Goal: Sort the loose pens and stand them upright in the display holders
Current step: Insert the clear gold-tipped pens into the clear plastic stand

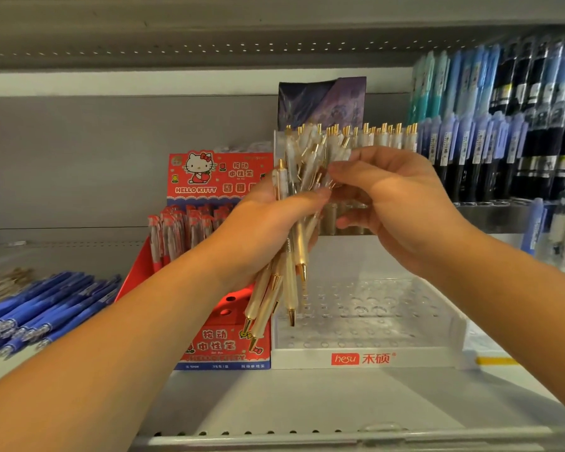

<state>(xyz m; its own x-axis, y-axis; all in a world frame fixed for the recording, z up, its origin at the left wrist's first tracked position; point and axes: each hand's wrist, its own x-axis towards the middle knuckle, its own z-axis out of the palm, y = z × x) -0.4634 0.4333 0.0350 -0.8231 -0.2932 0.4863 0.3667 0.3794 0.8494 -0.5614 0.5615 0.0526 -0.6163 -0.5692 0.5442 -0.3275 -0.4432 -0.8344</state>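
With left hand grips white-and-gold pens over the near clear holder; with right hand pinches one top. Mid-sort; next likely needs it drawn free, tip into a hole.

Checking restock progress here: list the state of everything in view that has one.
bunch, pens held tips down above the holders' fronts.
left hand, grips the bunch.
right hand, fingertips pinch at the bunch's top.
clear holder, back row filled upright, front holes empty.
red holder, back rows filled, front holes empty.
blue pens, lying loose on the shelf.
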